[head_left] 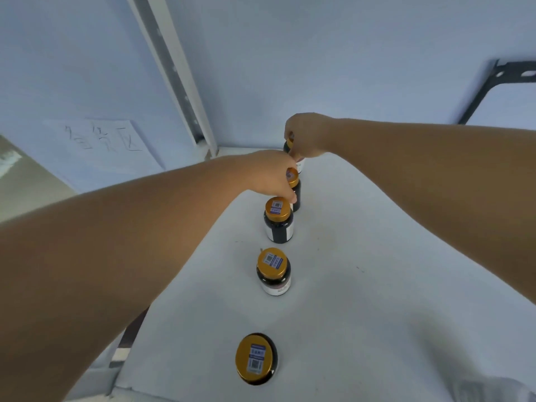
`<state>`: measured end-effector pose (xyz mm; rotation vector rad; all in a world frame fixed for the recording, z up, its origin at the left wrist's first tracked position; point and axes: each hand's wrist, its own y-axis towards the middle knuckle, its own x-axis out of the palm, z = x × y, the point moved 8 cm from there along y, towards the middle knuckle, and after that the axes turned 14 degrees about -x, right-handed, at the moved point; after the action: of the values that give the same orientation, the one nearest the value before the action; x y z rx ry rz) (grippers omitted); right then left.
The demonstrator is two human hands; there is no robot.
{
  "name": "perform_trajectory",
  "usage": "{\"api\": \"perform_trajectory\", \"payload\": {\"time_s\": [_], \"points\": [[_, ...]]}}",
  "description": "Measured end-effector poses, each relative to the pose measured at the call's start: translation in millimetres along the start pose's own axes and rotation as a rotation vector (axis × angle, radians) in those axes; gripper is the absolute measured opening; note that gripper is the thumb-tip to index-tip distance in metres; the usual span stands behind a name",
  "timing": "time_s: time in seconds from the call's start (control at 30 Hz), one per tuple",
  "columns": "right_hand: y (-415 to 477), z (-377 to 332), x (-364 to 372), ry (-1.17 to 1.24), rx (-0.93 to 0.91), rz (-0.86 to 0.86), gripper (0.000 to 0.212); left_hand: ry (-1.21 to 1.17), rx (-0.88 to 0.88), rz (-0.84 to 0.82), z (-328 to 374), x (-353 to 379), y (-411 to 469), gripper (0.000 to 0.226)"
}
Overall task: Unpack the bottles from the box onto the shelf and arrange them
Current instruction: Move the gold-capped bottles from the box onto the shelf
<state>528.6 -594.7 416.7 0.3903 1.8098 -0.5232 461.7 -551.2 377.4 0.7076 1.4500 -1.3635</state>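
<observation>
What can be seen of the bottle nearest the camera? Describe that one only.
The nearest bottle is a small dark, glossy bottle, glass or plastic by its look, with a gold screw cap. A blue and white sticker with a printed code lies on the cap. It stands upright on the white shelf, first in a line of five, with a clear gap to the next. Nothing touches it; both hands are at the far bottles.

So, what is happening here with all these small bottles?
A person is lining up dark bottles with gold caps on a white shelf. Five bottles stand upright in a single row running away from the camera. The right hand grips the farthest bottle near the back wall, and the left hand holds the second farthest bottle just in front of it. The three nearer bottles stand untouched. No box is visible in this view.
</observation>
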Motion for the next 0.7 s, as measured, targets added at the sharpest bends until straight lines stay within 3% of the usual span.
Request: {"api": "perform_trajectory", "payload": {"time_s": [0.17, 0.33, 0.53, 0.7], "points": [[7, -2, 10, -0.034, -0.025, 0.005, 0.032, -0.047, -0.029, 0.017, -4, 1, -2, 0.056], [2, 7, 12, 0.055, -0.001, 0.127, 0.014, -0.01, -0.055, 0.05, -3, -1, 0, 0.053], [-12, 19, 10, 0.135, 0.018, 0.179, 0.069, -0.004, -0.073, 0.099, -2, -15, -10, 0.059], [-40, 30, -17, 0.077, -0.004, 0.187, 0.064, 0.004, -0.104, 0.139, -1, -47, -33, 0.063]]}}
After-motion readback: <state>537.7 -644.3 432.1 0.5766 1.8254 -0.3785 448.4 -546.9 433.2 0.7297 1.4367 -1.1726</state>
